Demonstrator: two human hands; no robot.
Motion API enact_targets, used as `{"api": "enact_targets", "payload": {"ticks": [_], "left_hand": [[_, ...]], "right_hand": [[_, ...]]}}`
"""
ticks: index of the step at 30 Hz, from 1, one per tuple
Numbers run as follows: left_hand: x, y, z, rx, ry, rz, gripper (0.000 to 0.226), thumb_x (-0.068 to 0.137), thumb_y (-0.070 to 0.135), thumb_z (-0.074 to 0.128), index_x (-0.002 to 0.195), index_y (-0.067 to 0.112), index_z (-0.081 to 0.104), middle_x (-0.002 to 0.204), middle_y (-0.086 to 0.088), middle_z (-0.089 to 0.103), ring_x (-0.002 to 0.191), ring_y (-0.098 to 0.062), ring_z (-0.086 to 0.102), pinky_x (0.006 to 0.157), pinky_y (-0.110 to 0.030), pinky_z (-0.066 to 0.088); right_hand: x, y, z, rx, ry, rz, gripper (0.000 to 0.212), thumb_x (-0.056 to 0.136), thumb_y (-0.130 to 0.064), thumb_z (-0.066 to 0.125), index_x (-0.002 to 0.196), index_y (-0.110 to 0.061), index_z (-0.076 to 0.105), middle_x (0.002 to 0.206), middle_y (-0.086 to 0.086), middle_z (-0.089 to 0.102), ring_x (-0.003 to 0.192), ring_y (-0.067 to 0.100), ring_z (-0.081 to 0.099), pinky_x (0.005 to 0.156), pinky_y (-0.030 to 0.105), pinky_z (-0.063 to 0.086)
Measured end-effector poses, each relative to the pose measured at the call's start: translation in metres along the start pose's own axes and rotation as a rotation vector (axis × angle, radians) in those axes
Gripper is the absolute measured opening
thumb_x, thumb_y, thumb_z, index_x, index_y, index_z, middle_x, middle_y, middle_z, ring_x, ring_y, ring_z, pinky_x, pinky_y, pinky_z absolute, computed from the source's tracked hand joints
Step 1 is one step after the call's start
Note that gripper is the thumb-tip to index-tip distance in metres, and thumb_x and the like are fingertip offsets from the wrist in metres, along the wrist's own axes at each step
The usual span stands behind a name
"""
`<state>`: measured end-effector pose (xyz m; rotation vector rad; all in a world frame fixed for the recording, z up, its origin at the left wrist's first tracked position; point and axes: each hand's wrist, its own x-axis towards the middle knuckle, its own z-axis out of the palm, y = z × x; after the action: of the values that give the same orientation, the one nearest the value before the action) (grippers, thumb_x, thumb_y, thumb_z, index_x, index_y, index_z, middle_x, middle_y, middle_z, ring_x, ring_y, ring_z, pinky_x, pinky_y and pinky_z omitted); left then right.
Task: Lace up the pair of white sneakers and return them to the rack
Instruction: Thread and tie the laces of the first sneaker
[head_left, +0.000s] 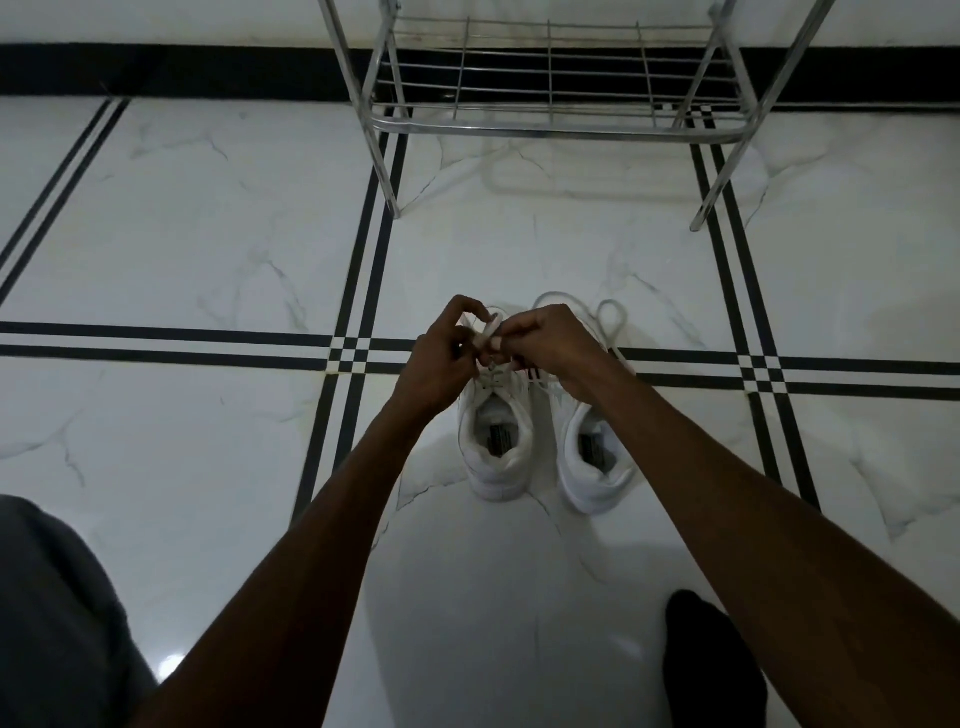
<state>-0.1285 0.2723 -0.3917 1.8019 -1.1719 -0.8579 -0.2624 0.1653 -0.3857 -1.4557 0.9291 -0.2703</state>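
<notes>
- Nearest you, a grey-clad knee (57, 613) sits low at your left and a dark sock (711, 660) at your right, so you appear to be crouched over the floor (182, 234) with both arms reaching forward.
- Just short of your fingers, the pair stands side by side, heels toward you: the left sneaker (498, 441) and the right sneaker (592, 462), close together but not clearly touching. Heels-in puts the eyelets right under your hands.
- Your left hand (441, 358) and right hand (550, 343) meet over the left sneaker's tongue. Both sets of fingers are narrow, pinched on the white lace (488, 332), drawing its ends up; this looks like the tying or tightening step.
- Just beyond your right fingers, a loose lace loop (610, 317) lies past the right sneaker's toe; whether that shoe is fully laced you cannot tell, since your wrist hides it.
- Well beyond your fingers stands the metal rack (550, 124), its lowest wire shelf bare and facing you, likely where the pair goes afterwards.
</notes>
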Motion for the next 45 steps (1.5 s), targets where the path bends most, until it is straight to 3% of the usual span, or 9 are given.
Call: {"api": "enact_targets", "payload": {"ticks": [3, 8, 12, 18, 27, 31, 35, 40, 45], "left_hand": [[0.002, 0.000, 0.001, 0.005, 0.035, -0.023, 0.033, 0.095, 0.001, 0.059, 0.119, 0.019, 0.043, 0.085, -0.016, 0.075, 0.073, -0.039, 0.070, 0.066, -0.047, 0.060], [0.003, -0.001, 0.002, -0.112, 0.002, -0.096, 0.048, 0.097, 0.015, 0.067, 0.134, 0.014, 0.036, 0.092, -0.012, 0.079, 0.071, -0.016, 0.072, 0.065, -0.019, 0.053], [-0.001, -0.015, -0.004, -0.354, 0.024, -0.271, 0.047, 0.098, 0.014, 0.066, 0.135, 0.015, 0.037, 0.098, -0.008, 0.079, 0.087, -0.012, 0.075, 0.088, -0.035, 0.058], [-0.002, -0.019, -0.007, -0.393, 0.054, -0.330, 0.048, 0.093, 0.005, 0.068, 0.131, 0.014, 0.041, 0.111, -0.019, 0.074, 0.113, -0.043, 0.067, 0.103, -0.060, 0.052], [-0.003, -0.013, -0.003, -0.426, 0.029, -0.252, 0.033, 0.103, 0.010, 0.054, 0.136, 0.010, 0.053, 0.113, -0.012, 0.077, 0.099, -0.023, 0.073, 0.092, -0.037, 0.057], [-0.004, -0.013, -0.003, -0.288, -0.028, -0.170, 0.029, 0.099, 0.016, 0.063, 0.127, 0.011, 0.068, 0.117, -0.010, 0.076, 0.110, -0.024, 0.071, 0.094, -0.036, 0.057], [-0.005, -0.013, -0.006, -0.169, 0.050, -0.141, 0.023, 0.091, 0.018, 0.075, 0.110, 0.006, 0.079, 0.103, -0.008, 0.080, 0.094, -0.017, 0.077, 0.090, -0.036, 0.062], [-0.013, -0.023, -0.016, 0.211, 0.195, -0.207, 0.014, 0.088, 0.012, 0.075, 0.097, 0.020, 0.082, 0.089, 0.005, 0.079, 0.082, -0.008, 0.073, 0.073, -0.025, 0.058], [-0.032, -0.044, -0.027, 0.516, 0.157, -0.208, 0.017, 0.087, 0.015, 0.072, 0.092, 0.029, 0.079, 0.082, 0.010, 0.077, 0.092, -0.016, 0.069, 0.095, -0.048, 0.050]], "right_hand": [[-0.001, 0.001, -0.003, 0.057, -0.090, -0.002, 0.011, 0.090, -0.011, 0.071, 0.095, -0.009, 0.079, 0.096, 0.028, 0.073, 0.082, 0.020, 0.066, 0.067, 0.021, 0.055], [0.000, 0.008, 0.004, 0.156, 0.065, 0.045, 0.029, 0.083, -0.028, 0.079, 0.095, -0.002, 0.077, 0.086, 0.019, 0.074, 0.072, 0.014, 0.065, 0.060, 0.021, 0.051], [0.000, 0.010, 0.008, 0.186, 0.042, 0.079, 0.020, 0.090, -0.017, 0.071, 0.103, -0.002, 0.075, 0.083, 0.006, 0.073, 0.065, 0.006, 0.066, 0.058, 0.020, 0.050], [-0.002, -0.010, -0.007, -0.532, -0.102, -0.215, 0.011, 0.083, -0.013, 0.077, 0.093, -0.013, 0.081, 0.075, 0.002, 0.073, 0.057, 0.011, 0.069, 0.056, 0.019, 0.054], [0.003, -0.002, 0.013, -0.574, 0.276, -0.335, 0.004, 0.066, -0.014, 0.075, 0.065, -0.018, 0.075, 0.066, -0.005, 0.072, 0.062, 0.011, 0.067, 0.064, 0.036, 0.060], [-0.002, -0.008, 0.013, -0.353, 0.278, -0.205, 0.008, 0.068, -0.008, 0.078, 0.072, -0.014, 0.079, 0.065, -0.004, 0.073, 0.059, 0.011, 0.071, 0.063, 0.028, 0.061], [-0.004, -0.005, -0.003, -0.281, 0.182, -0.083, 0.017, 0.068, -0.016, 0.089, 0.081, -0.009, 0.081, 0.075, 0.010, 0.077, 0.062, 0.022, 0.076, 0.065, 0.035, 0.064], [0.004, 0.017, -0.031, -0.572, 0.277, 0.079, 0.032, 0.063, -0.033, 0.090, 0.079, -0.008, 0.081, 0.081, 0.009, 0.078, 0.077, 0.020, 0.073, 0.078, 0.032, 0.060], [0.002, 0.037, -0.041, -0.794, 0.348, 0.150, 0.045, 0.063, -0.039, 0.090, 0.085, -0.002, 0.076, 0.093, 0.015, 0.075, 0.092, 0.027, 0.070, 0.074, 0.029, 0.053]]}}
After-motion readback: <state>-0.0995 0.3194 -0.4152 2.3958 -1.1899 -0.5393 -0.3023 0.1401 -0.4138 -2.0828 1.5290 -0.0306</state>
